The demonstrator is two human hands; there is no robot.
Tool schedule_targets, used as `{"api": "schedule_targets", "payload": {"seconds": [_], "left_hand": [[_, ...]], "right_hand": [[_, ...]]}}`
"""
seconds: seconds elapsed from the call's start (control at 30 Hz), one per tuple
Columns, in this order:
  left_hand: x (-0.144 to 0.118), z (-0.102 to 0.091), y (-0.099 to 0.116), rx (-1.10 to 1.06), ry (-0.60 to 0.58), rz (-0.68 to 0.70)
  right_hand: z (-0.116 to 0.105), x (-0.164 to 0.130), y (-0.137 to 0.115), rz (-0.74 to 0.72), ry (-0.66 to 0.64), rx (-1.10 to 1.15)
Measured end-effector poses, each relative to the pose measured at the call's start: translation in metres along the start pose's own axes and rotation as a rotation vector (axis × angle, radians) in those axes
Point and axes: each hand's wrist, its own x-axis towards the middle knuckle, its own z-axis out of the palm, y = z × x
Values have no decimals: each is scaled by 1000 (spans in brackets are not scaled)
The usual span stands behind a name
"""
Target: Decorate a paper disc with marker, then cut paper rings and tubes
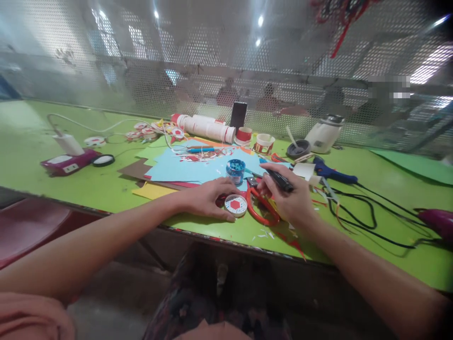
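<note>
My left hand (pixel 212 198) lies on the green table with thumb and fingers curled round the left edge of a small round white disc (pixel 241 212). The disc bears a red hexagon in its middle and dark marks around it. In my right hand (pixel 288 196) is a black marker pen (pixel 279 180), held above the table to the right of the disc. Scissors with orange handles (pixel 264 220) lie between the disc and my right hand, partly hidden by that hand. Just behind the disc stands a small jar with blue contents (pixel 236 172).
Coloured paper sheets (pixel 177 166) are stacked behind the jar, with paper rolls (pixel 208 129) and a phone (pixel 239 114) farther back. A blue glue gun (pixel 334 173) with black cables lies to the right. A purple power strip (pixel 69 163) sits left. Paper scraps (pixel 264 234) lie near the front edge.
</note>
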Motion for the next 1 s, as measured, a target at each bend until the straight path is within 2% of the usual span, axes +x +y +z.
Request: {"api": "schedule_targets", "payload": {"seconds": [0.1, 0.23, 0.43, 0.53, 0.7, 0.77, 0.83, 1.0], "left_hand": [[0, 0, -3, -41, 16, -36], [2, -6, -8, -198, -32, -163], [3, -19, 2, -309, -44, -179], [3, -22, 16, -215, -2, -167], [15, -16, 33, 163, 197, -89], [21, -11, 33, 160, 248, -85], [25, -6, 29, -29, 266, -104], [25, 0, 20, -801, 220, -134]], "right_hand": [[1, 2, 6, 19, 16, 21], [2, 5, 13, 25, 20, 12], [-2, 8, 12, 0, 56, 6], [-4, 9, 9, -2, 76, 13], [-5, 12, 7, -7, 105, 29], [-6, 13, 7, -8, 118, 29], [-8, 15, 7, -5, 125, 25], [-9, 17, 12, 17, 117, 23]]}}
